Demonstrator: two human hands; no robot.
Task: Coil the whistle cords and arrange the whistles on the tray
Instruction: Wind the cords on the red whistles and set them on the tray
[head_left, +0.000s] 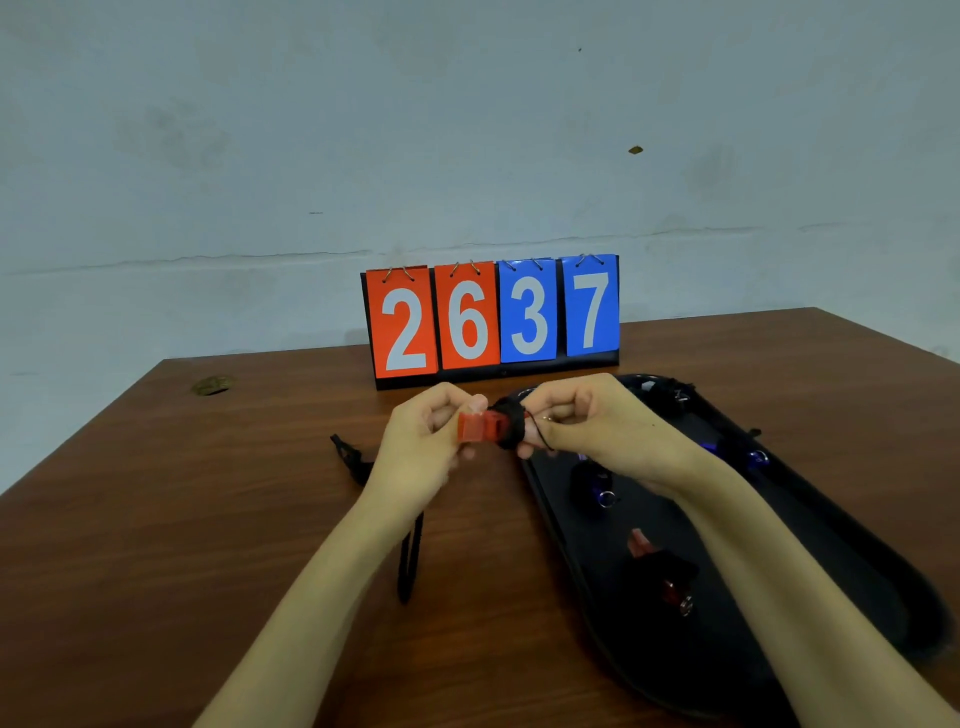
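While both hands pinch red whistle (480, 427); tray (857, 545) right.

Both forearms are bare with no sleeves in view; a thin ring (546, 417) circles one right-hand finger.
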